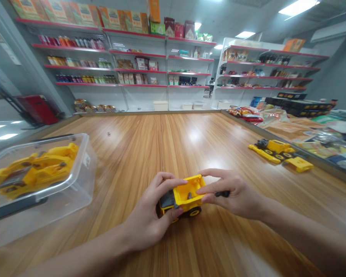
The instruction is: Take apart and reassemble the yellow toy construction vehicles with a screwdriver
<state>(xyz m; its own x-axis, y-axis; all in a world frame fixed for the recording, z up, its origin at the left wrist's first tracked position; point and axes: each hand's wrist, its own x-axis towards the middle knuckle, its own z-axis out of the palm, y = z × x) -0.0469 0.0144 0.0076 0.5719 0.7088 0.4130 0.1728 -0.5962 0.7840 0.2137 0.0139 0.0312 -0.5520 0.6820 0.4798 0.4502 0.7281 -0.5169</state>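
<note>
Presently, the head view shows a small yellow toy truck [182, 198] standing on its wheels on the wooden table [167, 146], near the front edge and roughly central. The left hand [150, 215] grips the truck from the cab side, fingers curled over the top of the open yellow bed and thumb pressed against the lower side by the front wheel. The right hand [233, 194] closes on the opposite side, its index finger and thumb pinched at the bed's rim; a small dark piece [222, 194] shows between its fingers, and what it is cannot be told. To the left, at the table edge, stands a clear plastic box [75, 188] holding several yellow toy parts [34, 169], well apart from the hands. To the right, a second yellow toy vehicle [273, 148] lies on the table with loose yellow pieces [300, 164] just beside it, also well apart from the hands. Beyond the table's far right edge lie packaged goods [245, 113]. Red-edged shelves [138, 69] stocked with boxes and bottles line the back wall.
</note>
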